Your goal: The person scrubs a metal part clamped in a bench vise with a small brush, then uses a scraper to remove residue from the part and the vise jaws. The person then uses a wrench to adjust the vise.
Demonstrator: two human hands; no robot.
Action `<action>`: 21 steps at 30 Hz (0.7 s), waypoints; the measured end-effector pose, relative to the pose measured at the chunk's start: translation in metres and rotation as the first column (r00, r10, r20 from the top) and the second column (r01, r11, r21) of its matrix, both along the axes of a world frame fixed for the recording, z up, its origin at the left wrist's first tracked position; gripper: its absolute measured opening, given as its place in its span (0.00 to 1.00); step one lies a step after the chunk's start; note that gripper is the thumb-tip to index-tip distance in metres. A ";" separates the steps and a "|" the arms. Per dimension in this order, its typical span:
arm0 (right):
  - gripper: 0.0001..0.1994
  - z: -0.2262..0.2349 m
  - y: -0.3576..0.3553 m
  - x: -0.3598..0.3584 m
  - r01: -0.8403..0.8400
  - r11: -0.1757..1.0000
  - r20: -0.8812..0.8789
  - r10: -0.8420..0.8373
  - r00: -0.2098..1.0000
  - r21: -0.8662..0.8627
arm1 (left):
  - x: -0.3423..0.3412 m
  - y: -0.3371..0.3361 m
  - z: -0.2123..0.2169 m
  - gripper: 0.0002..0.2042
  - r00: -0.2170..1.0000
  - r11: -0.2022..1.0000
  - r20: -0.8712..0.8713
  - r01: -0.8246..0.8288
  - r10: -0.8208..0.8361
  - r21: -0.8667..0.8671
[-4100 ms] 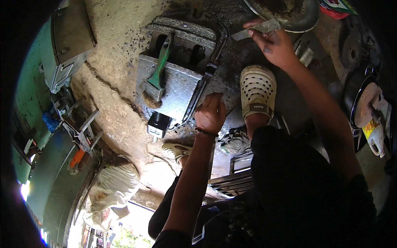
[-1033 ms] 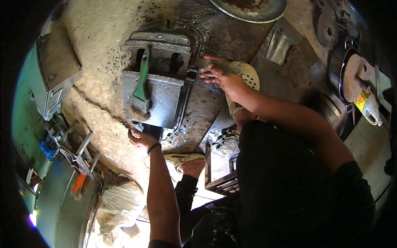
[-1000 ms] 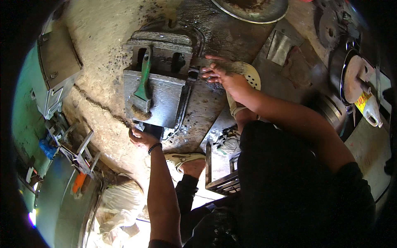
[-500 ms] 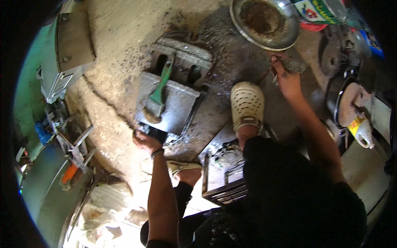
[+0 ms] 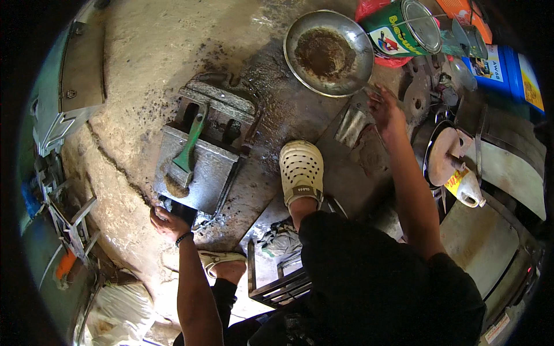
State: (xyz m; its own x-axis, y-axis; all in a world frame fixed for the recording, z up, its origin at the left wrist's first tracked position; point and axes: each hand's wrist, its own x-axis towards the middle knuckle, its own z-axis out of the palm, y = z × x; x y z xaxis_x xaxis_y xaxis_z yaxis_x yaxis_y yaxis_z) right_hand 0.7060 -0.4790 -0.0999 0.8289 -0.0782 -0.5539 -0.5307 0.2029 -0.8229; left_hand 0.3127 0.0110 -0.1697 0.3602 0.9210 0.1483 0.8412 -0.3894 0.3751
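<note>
My left hand (image 5: pixel 167 223) is curled at the near-left corner of a heavy cast-metal block (image 5: pixel 199 167), gripping a dark rectangular piece (image 5: pixel 183 214) that juts from under it. The fingertips are partly hidden. On the block's flat top lies a brush (image 5: pixel 187 154) with a green handle, its bristles toward me. My right hand (image 5: pixel 385 115) is held up with fingers apart, nothing in it, close to the rim of a round metal pan (image 5: pixel 291 60) with dark brown residue inside. Just left of that hand, a short, grey, curved metal piece (image 5: pixel 351 127) lies on the floor.
A green can (image 5: pixel 385 37) and a blue container (image 5: pixel 502 75) stand at the far right. Rusty metal parts (image 5: pixel 416 101) and a white bottle with a yellow label (image 5: pixel 466 187) are beside my right arm. A metal cabinet (image 5: pixel 81 63) stands left. A slatted frame (image 5: pixel 283 288) is near my legs.
The view has shifted, so the floor things sit farther left and lower. My right fingers have spread apart, and the grey metal piece now shows beside them. My left hand stays at the block's corner.
</note>
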 end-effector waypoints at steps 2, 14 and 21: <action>0.17 -0.017 0.000 0.012 0.019 0.993 -0.022 -0.017 1.000 0.117 | 0.001 0.000 0.002 0.25 1.000 1.000 -0.002 0.004 -0.004 -0.004; 0.25 -0.066 0.007 -0.073 -0.007 0.895 -0.180 -0.082 0.980 -0.446 | 0.002 -0.002 0.004 0.24 1.000 1.000 -0.025 0.008 -0.009 -0.019; 0.44 -0.048 0.014 -0.077 -0.431 0.030 -0.396 0.342 0.852 -0.902 | 0.003 -0.002 0.005 0.24 1.000 1.000 -0.028 -0.001 0.000 -0.008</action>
